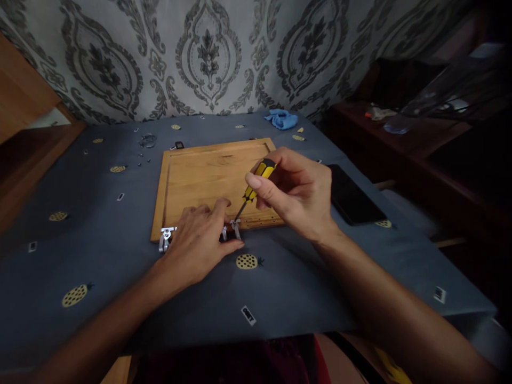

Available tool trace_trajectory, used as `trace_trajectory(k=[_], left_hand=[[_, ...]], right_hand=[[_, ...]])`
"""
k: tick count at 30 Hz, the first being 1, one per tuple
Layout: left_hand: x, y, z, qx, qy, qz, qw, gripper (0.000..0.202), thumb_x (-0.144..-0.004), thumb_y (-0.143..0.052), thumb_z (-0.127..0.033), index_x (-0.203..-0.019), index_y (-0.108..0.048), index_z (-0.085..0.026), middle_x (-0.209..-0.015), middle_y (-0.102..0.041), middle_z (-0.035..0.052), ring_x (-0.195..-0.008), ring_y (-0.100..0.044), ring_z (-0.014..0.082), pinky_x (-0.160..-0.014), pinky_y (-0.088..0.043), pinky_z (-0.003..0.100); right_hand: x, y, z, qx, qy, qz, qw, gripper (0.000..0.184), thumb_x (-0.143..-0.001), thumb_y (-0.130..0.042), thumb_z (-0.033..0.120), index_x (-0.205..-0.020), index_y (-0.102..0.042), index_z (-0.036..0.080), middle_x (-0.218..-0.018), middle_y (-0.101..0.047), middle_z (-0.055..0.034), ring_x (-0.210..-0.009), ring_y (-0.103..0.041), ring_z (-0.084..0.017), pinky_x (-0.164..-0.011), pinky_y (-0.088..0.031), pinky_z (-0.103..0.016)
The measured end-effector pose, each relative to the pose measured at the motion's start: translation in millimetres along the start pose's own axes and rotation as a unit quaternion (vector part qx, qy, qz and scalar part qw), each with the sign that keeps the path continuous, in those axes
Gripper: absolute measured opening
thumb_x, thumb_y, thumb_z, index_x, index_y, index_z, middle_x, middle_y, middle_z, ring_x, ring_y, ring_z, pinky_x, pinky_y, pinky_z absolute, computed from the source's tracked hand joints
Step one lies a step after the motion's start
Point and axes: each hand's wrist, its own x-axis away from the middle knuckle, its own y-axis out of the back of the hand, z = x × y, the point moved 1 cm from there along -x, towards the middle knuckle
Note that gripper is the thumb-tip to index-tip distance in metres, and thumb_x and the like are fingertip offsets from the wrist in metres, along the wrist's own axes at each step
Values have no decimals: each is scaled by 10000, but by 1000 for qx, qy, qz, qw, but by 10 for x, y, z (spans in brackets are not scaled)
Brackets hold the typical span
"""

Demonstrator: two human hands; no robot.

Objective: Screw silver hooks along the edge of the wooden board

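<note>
A framed wooden panel [200,178] lies flat on the blue patterned tablecloth in front of me. Along its near edge sit metal hinges: one hinge [165,237] at the left corner and another hinge [236,227] nearer the middle. My left hand [200,237] rests over that edge, index finger on the wood and thumb below, closed about the middle hinge. In my right hand [304,186] is a yellow and black screwdriver [262,172], pinched by its handle and slanting down. Its tip meets the plate of the middle hinge; the screw head there is too small to make out.
A black phone or tablet [352,197] lies right of the panel. Several small metal bits [140,161] and a clear plastic bag [148,140] are at the back left. A blue cloth [282,119] lies at the far edge, before a patterned curtain [208,58].
</note>
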Motion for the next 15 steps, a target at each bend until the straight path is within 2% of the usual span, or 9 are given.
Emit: trace_trajectory(k=[12, 15], left_hand=[[12, 17, -19, 0, 4, 1, 1000, 448, -844, -739, -389, -1166, -505, -183, -1014, -724, 88, -974, -641, 349, -870, -473, 503], [6, 18, -20, 6, 1, 8, 1000, 465, -845, -740, -385, -1185, -493, -185, -1023, -725, 88, -977, -644, 345, -873, -474, 500]], right_hand=[[3, -15, -49, 17, -3, 26, 1000, 365, -769, -810, 443, -701, -550, 196, -653, -527, 44, -498, -466, -65, -422, -373, -227], [-15, 12, -33, 3, -8, 54, 999, 317, -765, -817, 428, -753, -608, 190, -646, -541, 48, -481, -476, -61, -415, -375, -215]])
